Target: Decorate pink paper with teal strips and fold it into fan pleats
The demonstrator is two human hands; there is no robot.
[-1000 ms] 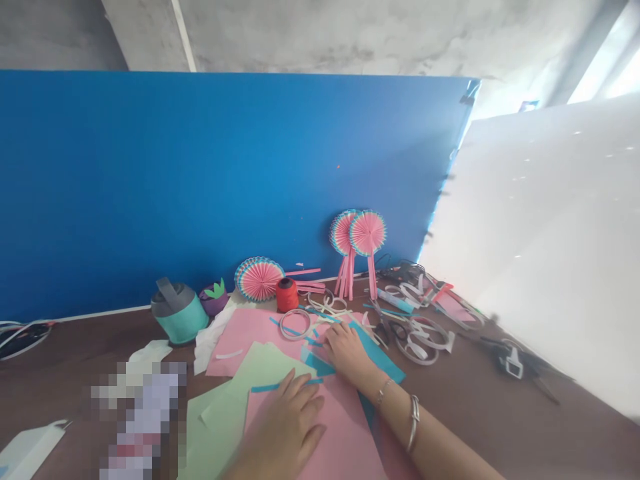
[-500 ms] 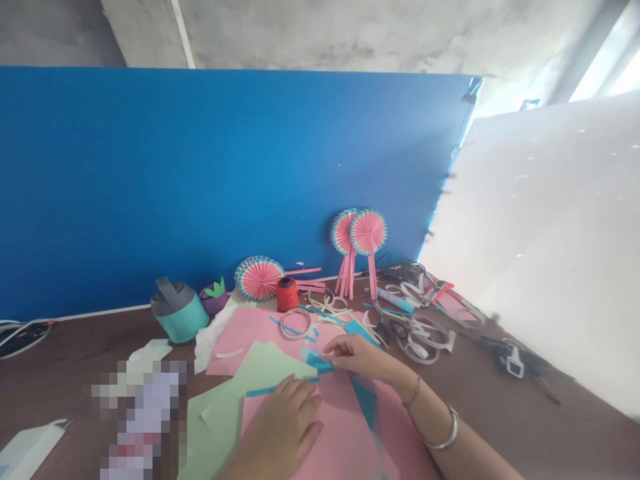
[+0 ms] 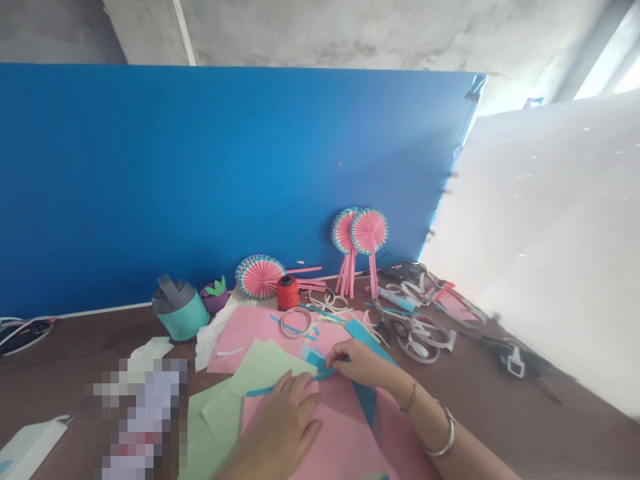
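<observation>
A sheet of pink paper [image 3: 345, 427] lies in front of me with a narrow blue paper strip [image 3: 260, 392] along its far edge. My left hand [image 3: 287, 417] rests flat on the sheet, fingers stretched over the strip's middle. At the strip's right end, the thumb and fingers of my right hand [image 3: 357, 363] are pinched together on it; the fingertips are partly hidden. Wider blue paper [image 3: 367, 403] shows under the right wrist, and another blue piece [image 3: 363, 333] lies behind it. Light green sheets [image 3: 215, 413] are on the left, partly under the pink one.
Behind my hands are a tape roll [image 3: 296, 323], a red thread spool [image 3: 287, 294] and pleated pink paper fans [image 3: 369, 231] against the blue partition [image 3: 200, 167]. Scissors [image 3: 383, 331] and white tape loops [image 3: 425, 340] lie right. A teal pot-shaped container [image 3: 181, 313] stands left.
My right hand has shifted slightly, and the strip's right end now slants up to its fingers. More of the blue piece behind the right wrist shows. The left hand stays nearly still.
</observation>
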